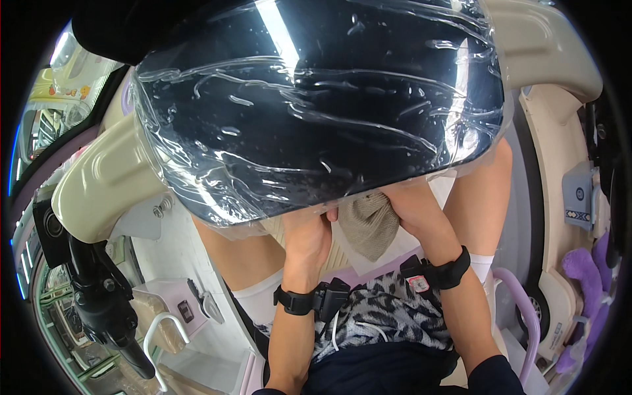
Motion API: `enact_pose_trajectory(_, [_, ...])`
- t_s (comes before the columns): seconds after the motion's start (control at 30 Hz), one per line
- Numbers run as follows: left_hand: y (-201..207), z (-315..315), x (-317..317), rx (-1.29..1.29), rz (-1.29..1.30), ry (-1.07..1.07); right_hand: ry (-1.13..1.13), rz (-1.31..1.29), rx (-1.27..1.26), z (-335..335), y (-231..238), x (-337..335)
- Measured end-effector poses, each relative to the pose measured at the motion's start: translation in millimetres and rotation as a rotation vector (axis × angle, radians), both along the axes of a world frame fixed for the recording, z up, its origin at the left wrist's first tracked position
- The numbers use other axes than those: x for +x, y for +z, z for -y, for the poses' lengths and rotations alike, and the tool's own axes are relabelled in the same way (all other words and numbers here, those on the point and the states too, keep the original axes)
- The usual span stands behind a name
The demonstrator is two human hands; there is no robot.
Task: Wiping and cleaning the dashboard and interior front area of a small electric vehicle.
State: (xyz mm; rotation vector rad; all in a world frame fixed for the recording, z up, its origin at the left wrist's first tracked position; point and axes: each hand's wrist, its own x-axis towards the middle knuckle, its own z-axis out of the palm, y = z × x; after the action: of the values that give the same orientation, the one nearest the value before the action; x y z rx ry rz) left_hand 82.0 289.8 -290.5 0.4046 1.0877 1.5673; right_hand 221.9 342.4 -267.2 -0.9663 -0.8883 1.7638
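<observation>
A large dark panel (316, 118), wrapped in wrinkled clear plastic film, fills the upper middle over my lap. My left hand (308, 238) reaches up under its near edge; one fingertip shows, and the other fingers are hidden behind the panel. My right hand (411, 203) goes under the same edge farther right. A grey-beige knitted cloth (370, 227) hangs bunched against the inner side of my right hand, which appears closed on its gathered upper part. That hand's fingertips are hidden by the panel. Something white and flat shows just below the cloth.
Cream moulded arms (108, 178) stick out on both sides of the panel. At the left stands a black metal clamp or fork part (99, 289) beside a white bent tube (158, 329). A lilac tube (523, 309) curves at the right, near purple plush material (586, 283).
</observation>
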Motion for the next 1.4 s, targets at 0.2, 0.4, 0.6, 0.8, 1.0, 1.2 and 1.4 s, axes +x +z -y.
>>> enact_pose_trajectory(0.2, [10.7,-3.9,4.0,-0.018,-0.003,0.025,0.033,-0.012,0.015,-1.4,0.8,2.0])
enact_pose_trajectory(0.4, [4.5,-0.9,1.4,-0.008,0.022,-0.002,0.069,0.02,-0.013,-0.5,-0.1,0.9])
enact_pose_trajectory(0.6, [2.0,1.5,-2.1,-0.004,0.036,-0.028,0.145,0.015,-0.053,-1.2,7.1,1.1])
enact_pose_trajectory(0.8, [-5.8,3.1,-3.4,0.024,0.092,-0.063,0.174,-0.051,-0.003,-1.4,1.1,3.6])
enact_pose_trajectory(1.0, [-4.5,2.3,-4.0,-0.005,0.086,-0.048,0.185,-0.031,0.006,-0.6,5.3,3.2])
enact_pose_trajectory(1.2, [-9.6,2.9,-6.7,0.031,0.089,-0.082,0.193,0.035,0.028,-0.6,2.9,3.6])
enact_pose_trajectory(1.4, [-5.5,1.5,-4.2,0.039,0.082,-0.065,0.224,-0.014,0.008,-1.8,2.0,4.8])
